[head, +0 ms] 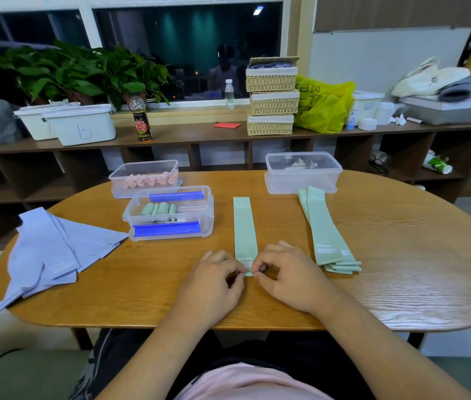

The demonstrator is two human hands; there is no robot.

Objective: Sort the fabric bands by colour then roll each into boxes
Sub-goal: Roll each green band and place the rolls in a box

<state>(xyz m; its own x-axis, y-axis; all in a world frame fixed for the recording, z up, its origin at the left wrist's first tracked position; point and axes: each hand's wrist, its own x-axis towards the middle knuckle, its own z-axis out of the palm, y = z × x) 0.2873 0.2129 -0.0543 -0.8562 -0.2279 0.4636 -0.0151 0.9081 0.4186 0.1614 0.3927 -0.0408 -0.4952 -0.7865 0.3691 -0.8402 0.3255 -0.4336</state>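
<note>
An oval wooden table (pixel 153 284) stands before shelves (pixel 170 137) under a dark window (pixel 188 47). Left hand (pixel 214 281) and right hand (pixel 289 272) pinch the near end of a green band (pixel 244 226) lying flat mid-table, between a clear box (pixel 208 215) and a green stack (pixel 326 235); bare wood lines the near edge

Matt green cloth band (pixel 245 226) on glossy wood-grain table (pixel 401 269); clear plastic box (pixel 303 171).

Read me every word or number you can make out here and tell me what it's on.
"B": on the white bin on the shelf.
"30": on the single green band lying flat.
"30": on the green stack, top band.
Too blurred: yellow bag print, dark bottle label, white tub blue mark, bands' small tags.
</note>
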